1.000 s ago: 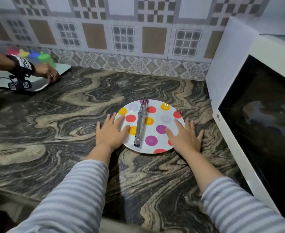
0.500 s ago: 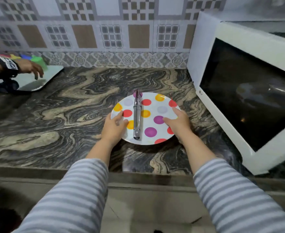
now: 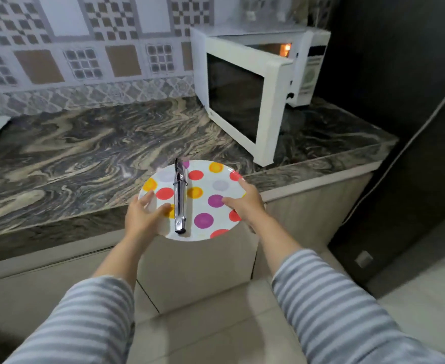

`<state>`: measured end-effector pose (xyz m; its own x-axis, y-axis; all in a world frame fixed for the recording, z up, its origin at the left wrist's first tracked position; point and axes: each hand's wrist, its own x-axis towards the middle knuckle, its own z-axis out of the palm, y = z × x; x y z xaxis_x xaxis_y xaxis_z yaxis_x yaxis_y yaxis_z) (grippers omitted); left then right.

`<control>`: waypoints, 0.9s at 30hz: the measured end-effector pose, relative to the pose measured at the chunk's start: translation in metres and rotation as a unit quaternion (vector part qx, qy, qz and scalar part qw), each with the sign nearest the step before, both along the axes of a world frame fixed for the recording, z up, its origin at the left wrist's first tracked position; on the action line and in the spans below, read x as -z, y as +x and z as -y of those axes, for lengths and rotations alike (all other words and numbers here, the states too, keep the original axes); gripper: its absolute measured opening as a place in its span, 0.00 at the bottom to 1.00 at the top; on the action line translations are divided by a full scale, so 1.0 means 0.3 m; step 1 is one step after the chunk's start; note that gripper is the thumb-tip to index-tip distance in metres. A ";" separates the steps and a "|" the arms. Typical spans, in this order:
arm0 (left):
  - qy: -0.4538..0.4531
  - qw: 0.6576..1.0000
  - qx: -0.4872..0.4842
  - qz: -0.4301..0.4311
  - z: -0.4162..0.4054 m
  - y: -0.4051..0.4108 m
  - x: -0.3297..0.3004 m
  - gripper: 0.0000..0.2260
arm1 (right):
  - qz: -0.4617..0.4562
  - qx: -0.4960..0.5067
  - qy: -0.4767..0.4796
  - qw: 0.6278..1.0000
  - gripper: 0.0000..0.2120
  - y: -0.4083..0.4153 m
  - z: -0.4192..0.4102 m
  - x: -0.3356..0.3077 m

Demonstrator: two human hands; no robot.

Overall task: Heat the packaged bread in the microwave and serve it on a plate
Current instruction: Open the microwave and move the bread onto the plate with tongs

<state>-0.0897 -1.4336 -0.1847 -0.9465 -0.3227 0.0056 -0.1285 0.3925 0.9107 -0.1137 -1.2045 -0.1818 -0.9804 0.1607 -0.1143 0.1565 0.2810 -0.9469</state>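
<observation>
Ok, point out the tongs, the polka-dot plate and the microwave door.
tongs (image 3: 180,203), head view, middle of the metal arms.
polka-dot plate (image 3: 205,185), head view, bare white patch between dots.
microwave door (image 3: 234,98), head view, dark window of the open door.

A home kitchen: a dark marbled stone worktop (image 3: 90,143) runs over pale cabinets (image 3: 197,261), patterned tiles (image 3: 98,43) cover the wall behind it, a white microwave (image 3: 245,95) stands on it with its door open, and the floor (image 3: 216,332) is pale tile.

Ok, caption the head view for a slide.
Both hands, left and right, hold the plate with tongs.
</observation>
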 end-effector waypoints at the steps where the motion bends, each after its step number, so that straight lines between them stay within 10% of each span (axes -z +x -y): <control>1: 0.000 1.000 0.003 -0.006 -0.035 0.026 -0.003 0.29 | 0.001 0.009 -0.001 1.000 0.30 0.041 -0.034 0.004; 27: 0.096 0.991 0.089 0.009 -1.298 0.163 -0.025 0.33 | 0.040 0.089 0.061 0.993 0.28 0.295 -1.308 -0.107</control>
<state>-0.0409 -1.0443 -0.1771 -0.9879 -0.1442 -0.0574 -0.0898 0.2291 0.9692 -0.0253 -0.8120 -0.1496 -0.9240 0.3475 -0.1594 0.2868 0.3541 -0.8901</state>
